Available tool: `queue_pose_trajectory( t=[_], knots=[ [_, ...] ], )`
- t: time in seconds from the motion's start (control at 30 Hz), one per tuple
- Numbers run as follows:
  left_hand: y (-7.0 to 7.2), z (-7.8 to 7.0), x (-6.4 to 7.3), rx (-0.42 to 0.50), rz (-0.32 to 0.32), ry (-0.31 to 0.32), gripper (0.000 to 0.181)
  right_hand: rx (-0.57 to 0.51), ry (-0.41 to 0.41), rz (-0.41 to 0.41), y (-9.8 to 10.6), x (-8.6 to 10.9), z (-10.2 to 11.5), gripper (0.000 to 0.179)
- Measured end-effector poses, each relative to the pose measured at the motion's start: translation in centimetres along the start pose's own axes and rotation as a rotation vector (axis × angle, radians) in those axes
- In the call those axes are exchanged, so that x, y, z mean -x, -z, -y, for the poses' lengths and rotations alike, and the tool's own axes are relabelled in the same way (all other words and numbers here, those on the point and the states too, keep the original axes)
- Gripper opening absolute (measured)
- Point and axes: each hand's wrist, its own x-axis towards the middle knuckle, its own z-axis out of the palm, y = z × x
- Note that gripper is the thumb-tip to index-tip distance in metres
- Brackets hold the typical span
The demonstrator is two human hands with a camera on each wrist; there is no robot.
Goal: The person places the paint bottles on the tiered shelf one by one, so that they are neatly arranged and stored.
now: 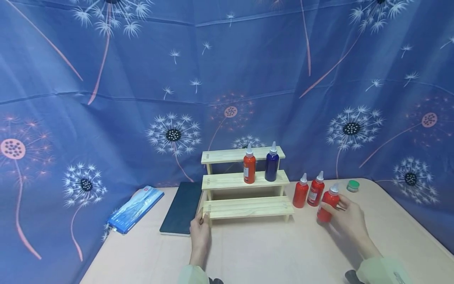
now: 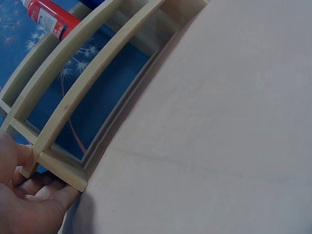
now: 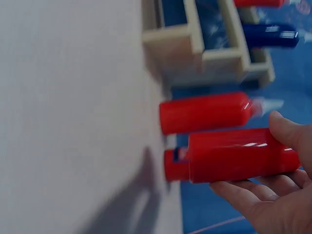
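A three-step wooden display stand (image 1: 244, 207) stands on the table. My left hand (image 1: 200, 233) grips its lower left front corner, thumb at the step's edge and fingers against the end leg (image 2: 63, 170). On the middle step stand an orange-red squeeze bottle (image 1: 249, 169) and a dark blue squeeze bottle (image 1: 272, 167), both with pale pointed nozzles. My right hand (image 1: 349, 221) holds a red squeeze bottle (image 3: 229, 156) roughly upright, thumb on one side and fingers on the other. Just left of it are two more red bottles, one (image 1: 300, 194) beside the stand and another (image 1: 315, 192) with a label.
A small green-lidded jar (image 1: 352, 185) sits behind my right hand. Left of the stand lie a dark green notebook (image 1: 182, 207) and a blue flat package (image 1: 136, 209). A blue dandelion-print curtain (image 1: 227, 79) hangs behind the pale table (image 1: 262, 252).
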Motion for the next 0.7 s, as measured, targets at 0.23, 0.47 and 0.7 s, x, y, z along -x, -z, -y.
queue_pose_trajectory(
  t=[0.23, 0.47, 0.7],
  knots=[
    [0.0, 0.1, 0.0, 0.008, -0.008, 0.0, 0.043, -0.005, 0.138, 0.028, -0.6, 2.2, 3.7, 0.077],
    [0.0, 0.1, -0.1, 0.015, -0.007, -0.001, 0.043, -0.033, 0.213, 0.057, -1.8, 3.3, 6.7, 0.07],
    [0.0, 0.1, -0.1, 0.032, 0.0, 0.002, 0.044, -0.065, 0.262, 0.071, -3.6, 3.8, 9.0, 0.06]
  ],
)
